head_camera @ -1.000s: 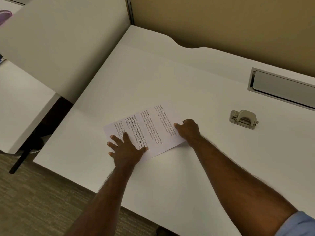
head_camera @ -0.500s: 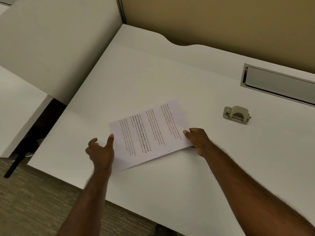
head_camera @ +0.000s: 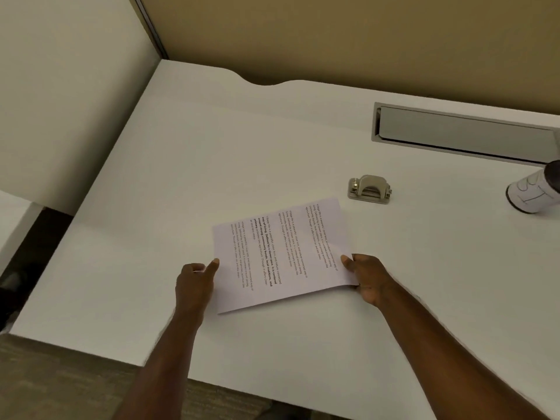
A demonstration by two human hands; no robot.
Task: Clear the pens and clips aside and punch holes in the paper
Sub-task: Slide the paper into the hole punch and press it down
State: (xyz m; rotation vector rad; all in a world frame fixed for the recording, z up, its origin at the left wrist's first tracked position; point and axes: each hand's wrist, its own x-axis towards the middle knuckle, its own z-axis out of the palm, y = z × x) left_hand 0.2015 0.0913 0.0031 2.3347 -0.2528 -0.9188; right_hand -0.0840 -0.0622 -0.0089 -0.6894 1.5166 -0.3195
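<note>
A printed sheet of paper [head_camera: 281,253] lies skewed on the white desk [head_camera: 181,192], held at both near sides. My left hand [head_camera: 195,283] pinches its left edge, thumb on top. My right hand [head_camera: 368,275] grips its right near corner, which lifts slightly off the desk. A small metal hole punch [head_camera: 369,189] sits just beyond the paper's far right corner, untouched. No pens or clips are in view.
A white cup [head_camera: 535,190] with a dark rim stands at the right edge. A grey cable tray lid [head_camera: 463,133] is set into the desk at the back right. Partition walls [head_camera: 333,34] close off the back and left; the desk's near edge drops to carpet.
My left hand went from flat on the paper to pinching its left edge. My right hand took hold of the right corner. The paper slid right, closer to the punch.
</note>
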